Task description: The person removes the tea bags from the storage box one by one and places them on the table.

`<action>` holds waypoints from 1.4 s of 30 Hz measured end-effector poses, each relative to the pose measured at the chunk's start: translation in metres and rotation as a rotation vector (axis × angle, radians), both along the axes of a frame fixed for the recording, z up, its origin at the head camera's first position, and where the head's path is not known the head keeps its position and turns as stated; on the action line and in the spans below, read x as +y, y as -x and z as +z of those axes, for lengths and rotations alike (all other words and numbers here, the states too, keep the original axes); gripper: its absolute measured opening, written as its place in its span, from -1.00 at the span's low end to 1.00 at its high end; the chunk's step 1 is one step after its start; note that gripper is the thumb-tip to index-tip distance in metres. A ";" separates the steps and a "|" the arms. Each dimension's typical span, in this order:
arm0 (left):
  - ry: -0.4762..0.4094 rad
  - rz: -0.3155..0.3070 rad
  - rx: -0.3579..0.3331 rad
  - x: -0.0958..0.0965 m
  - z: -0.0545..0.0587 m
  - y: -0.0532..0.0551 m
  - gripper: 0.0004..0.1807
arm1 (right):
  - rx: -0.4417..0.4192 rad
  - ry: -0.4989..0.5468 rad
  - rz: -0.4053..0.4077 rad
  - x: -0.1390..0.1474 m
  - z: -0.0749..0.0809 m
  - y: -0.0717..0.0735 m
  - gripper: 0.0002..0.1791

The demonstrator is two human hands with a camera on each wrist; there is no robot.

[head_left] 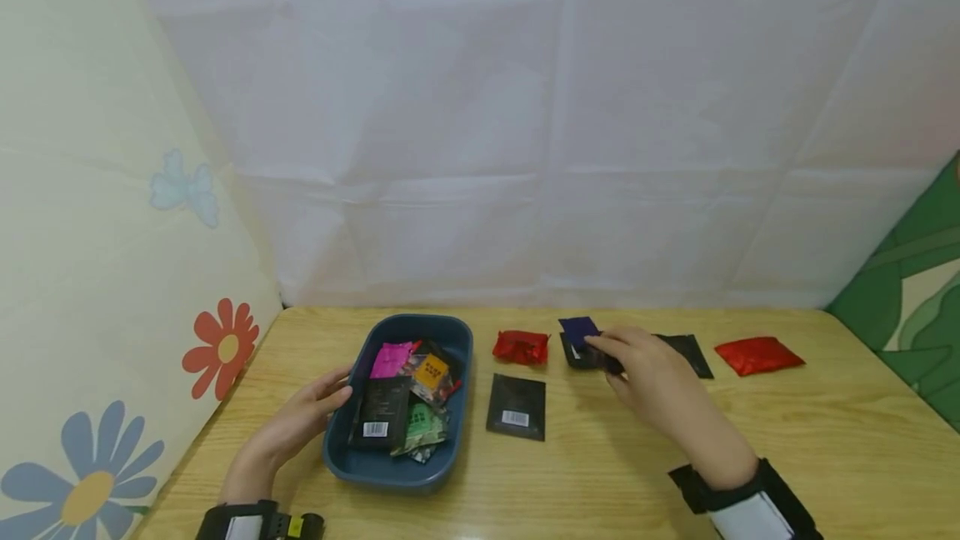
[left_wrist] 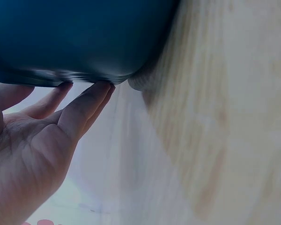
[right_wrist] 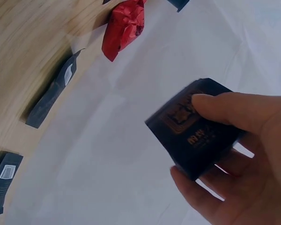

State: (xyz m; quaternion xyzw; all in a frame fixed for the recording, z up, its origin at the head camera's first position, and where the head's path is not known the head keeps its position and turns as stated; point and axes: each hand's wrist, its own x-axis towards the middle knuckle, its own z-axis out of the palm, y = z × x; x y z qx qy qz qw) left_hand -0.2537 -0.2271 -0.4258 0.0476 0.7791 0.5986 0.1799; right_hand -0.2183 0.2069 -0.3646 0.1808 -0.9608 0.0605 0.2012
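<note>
My right hand [head_left: 648, 373] pinches a small dark blue sachet [right_wrist: 192, 133] between thumb and fingers, with orange printing on its face. In the head view this sachet [head_left: 577, 330] is above a black sachet [head_left: 576, 357] on the table, partly hidden by the hand. My left hand [head_left: 300, 415] rests with fairly straight fingers against the left side of a blue plastic bin [head_left: 463, 373]; in the left wrist view the fingertips touch its wall [left_wrist: 84, 42]. Inside the bin lie a pink sachet [head_left: 390, 360], a black one [head_left: 382, 407], a green one [head_left: 423, 423] and a multicoloured one [head_left: 433, 373].
On the wooden table [head_left: 600, 490] a red packet [head_left: 521, 347] lies right of the bin, with a black sachet [head_left: 517, 407] nearer me. Another black sachet [head_left: 686, 354] and a red packet [head_left: 759, 355] lie farther right. A white cloth [head_left: 555, 148] hangs behind the table.
</note>
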 end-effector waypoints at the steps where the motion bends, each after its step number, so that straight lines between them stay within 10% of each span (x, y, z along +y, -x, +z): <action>1: 0.001 0.001 0.001 0.000 0.000 0.000 -0.32 | -0.029 -0.007 -0.005 0.001 0.000 0.000 -0.45; 11: 0.004 -0.008 -0.003 -0.001 0.000 -0.001 -0.32 | -0.251 -0.119 -0.029 0.001 -0.015 0.010 -0.60; 28: -0.001 -0.016 -0.009 -0.001 0.000 0.001 -0.30 | -0.141 -0.230 0.007 -0.031 -0.054 0.007 -0.82; 42: -0.001 -0.022 -0.003 -0.001 -0.001 0.002 -0.30 | -0.478 -0.131 -0.012 -0.028 -0.048 0.004 -0.17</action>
